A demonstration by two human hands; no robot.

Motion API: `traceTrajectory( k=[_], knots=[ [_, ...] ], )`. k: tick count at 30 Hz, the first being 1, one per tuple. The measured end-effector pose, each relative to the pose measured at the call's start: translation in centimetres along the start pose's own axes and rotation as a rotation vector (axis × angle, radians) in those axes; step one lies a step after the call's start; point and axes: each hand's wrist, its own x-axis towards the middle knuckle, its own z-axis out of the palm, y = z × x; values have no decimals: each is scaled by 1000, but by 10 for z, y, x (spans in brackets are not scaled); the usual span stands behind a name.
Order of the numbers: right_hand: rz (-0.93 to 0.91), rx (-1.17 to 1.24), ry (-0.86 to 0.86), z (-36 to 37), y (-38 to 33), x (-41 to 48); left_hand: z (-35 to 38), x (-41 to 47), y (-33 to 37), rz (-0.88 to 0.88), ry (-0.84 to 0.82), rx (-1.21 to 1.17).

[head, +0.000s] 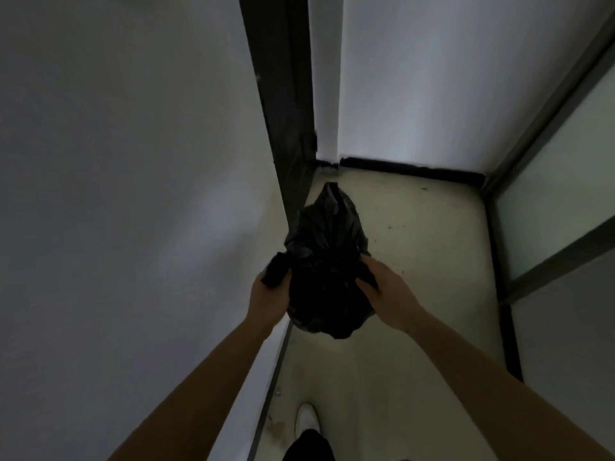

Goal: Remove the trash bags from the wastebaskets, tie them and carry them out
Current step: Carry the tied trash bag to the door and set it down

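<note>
Left hand (270, 296) and right hand (382, 287) each close round a loose ear of plastic on either side of a black trash bag (327, 254), held out at arm's length over the pale floor (416, 247) of a dim corridor, toward the floor's far left corner, where a dark door frame (283, 111) comes down beside the baseboard (409, 168)

The bag appears to hang clear of the floor, though the low light leaves that uncertain. Its thin film is soft, creased and bulging, and likely slick under the fingers. By how easily two outstretched arms carry it, the load is probably light. The two gathered ears at the mouth look like the right places to hold, both for knotting and for carrying. Gripping lower down would only squash the contents, and a hard pull could stretch or tear the plastic.

Most fingertips are lost in the black folds, so whether a knot has been started cannot be told. The contents are hidden, and no wastebasket is in view. A frosted panel (565, 201) runs along the floor's right edge. At the near edge, a white shoe (307, 419) shows above a dark trouser leg (309, 445) cut off by the bottom of the view
</note>
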Motion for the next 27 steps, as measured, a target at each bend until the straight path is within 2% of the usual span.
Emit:
traceTrajectory(
  k=[4,7,15,18,23,27],
  knots=[
    [164,57,-36,55,80,36,34,62,-72,-208,-75,117],
    [288,100,-111,110,157,67,67,112,-155,-345,-110,232],
    [467,130,-154,283,347,124,134,217,-401,-549,66,304],
    [461,141,-217,343,397,144,141,241,-475,-636,154,250],
    [466,203,-321,402,446,180,138,274,-555,-701,169,193],
    [506,225,-422,417,460,183,134,276,-569,-602,197,279]
  ],
)
